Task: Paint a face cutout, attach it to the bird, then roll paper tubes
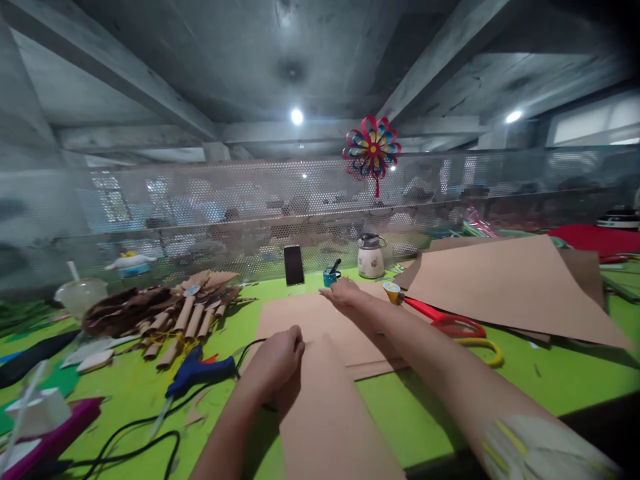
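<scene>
The brown strip point(333, 413) runs lengthwise from the frame's centre to its bottom edge, just right of the nearer left hand point(279, 357), whose fingers curl, grip unclear, while the right hand point(344, 291) stretches open fingers over the brown sheet point(295, 313) beyond.

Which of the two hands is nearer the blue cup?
The right hand: it is by the blue cup, while the left hand is farther off, at the edge of a brown sheet.
</scene>
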A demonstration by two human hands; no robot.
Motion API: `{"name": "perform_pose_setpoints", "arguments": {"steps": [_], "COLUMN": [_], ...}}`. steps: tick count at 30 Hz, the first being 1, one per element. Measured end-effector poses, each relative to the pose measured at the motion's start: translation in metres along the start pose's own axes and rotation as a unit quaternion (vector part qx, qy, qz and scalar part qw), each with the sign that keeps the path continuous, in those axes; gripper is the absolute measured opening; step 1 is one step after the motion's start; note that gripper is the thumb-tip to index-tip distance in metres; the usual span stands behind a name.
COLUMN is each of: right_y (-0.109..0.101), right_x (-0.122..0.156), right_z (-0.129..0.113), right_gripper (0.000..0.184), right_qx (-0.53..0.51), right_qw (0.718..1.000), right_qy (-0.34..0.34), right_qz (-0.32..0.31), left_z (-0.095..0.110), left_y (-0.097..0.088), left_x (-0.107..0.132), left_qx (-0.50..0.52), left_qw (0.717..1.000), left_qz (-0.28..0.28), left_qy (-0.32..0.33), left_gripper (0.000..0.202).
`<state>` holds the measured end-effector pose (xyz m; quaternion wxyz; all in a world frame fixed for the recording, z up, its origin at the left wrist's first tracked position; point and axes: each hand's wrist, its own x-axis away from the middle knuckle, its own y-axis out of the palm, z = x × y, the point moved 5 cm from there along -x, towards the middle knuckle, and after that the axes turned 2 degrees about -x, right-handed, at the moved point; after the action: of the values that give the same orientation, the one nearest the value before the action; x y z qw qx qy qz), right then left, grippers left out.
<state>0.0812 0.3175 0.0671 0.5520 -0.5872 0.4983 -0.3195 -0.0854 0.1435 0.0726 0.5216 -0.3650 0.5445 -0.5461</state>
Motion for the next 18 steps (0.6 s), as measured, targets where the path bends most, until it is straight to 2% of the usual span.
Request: {"name": "perform_pose_setpoints", "arguments": {"steps": [7,18], "right_y": [0.01,0.006], "right_x": [0.012,0.045], "right_z": [0.016,0.019], "right_gripper": [0.075,0.077], "right_qx": [0.009,-0.012], "right_qw": [1.0,0.999], "right_qy": [-0.027,-0.047], "right_qz": [0.011,0.003], "left_z": [0.005,-0.025], "left_y": [-0.005,-0.01], "left_x": [0.003,0.004], "left_qx": [-0.072,-0.043], "left_qw": [0.997,0.997], "left_qz": [-0.003,-0.033], "left_qy": [-0.01,-0.053], "left_gripper": [0.02,0.021]}}
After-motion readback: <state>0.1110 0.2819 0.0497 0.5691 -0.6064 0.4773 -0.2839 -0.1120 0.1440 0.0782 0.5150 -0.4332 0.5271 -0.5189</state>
